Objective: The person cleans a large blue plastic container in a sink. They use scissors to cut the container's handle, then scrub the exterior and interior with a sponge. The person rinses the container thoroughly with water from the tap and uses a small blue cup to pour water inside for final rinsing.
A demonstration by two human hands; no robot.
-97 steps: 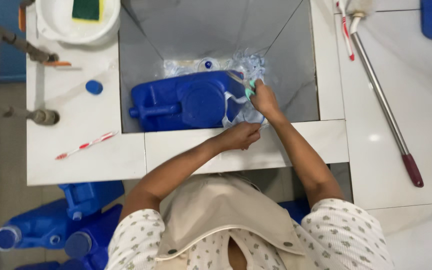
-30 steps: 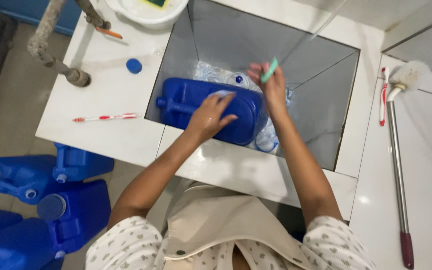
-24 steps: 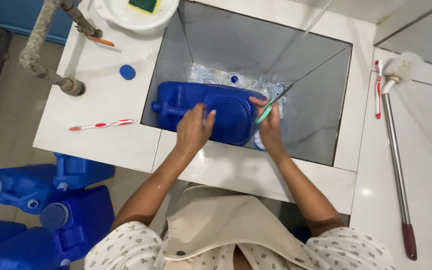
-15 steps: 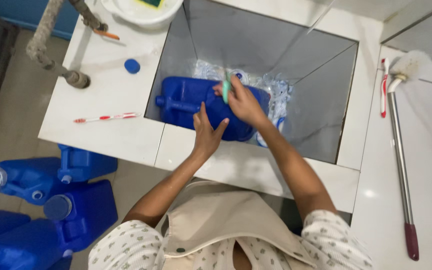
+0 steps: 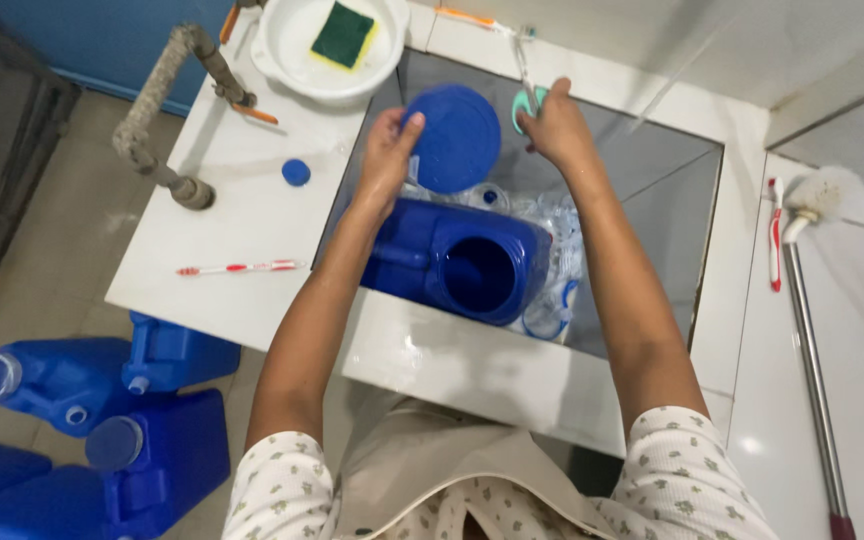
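Note:
My left hand (image 5: 384,152) holds a round blue disc (image 5: 457,138) cut from a blue plastic jerrycan (image 5: 457,265), lifted above the sink. The jerrycan lies on its side in the tiled sink basin (image 5: 652,220), with a round hole in the face turned toward me. My right hand (image 5: 557,125) grips scissors with green handles (image 5: 525,80), blades pointing away, just right of the disc. Clear plastic bottles (image 5: 552,225) lie in the basin behind and beside the jerrycan.
A white bowl with a green and yellow sponge (image 5: 332,40) sits at the back left. A small blue cap (image 5: 296,172) and a red-white toothbrush (image 5: 237,268) lie on the white counter. Several blue jerrycans (image 5: 102,410) stand on the floor at left. A long-handled brush (image 5: 812,300) lies right.
Both hands have lifted off the jerrycan and moved up toward the back of the sink. The left hand now holds a cut-out blue disc, and a round hole shows in the jerrycan.

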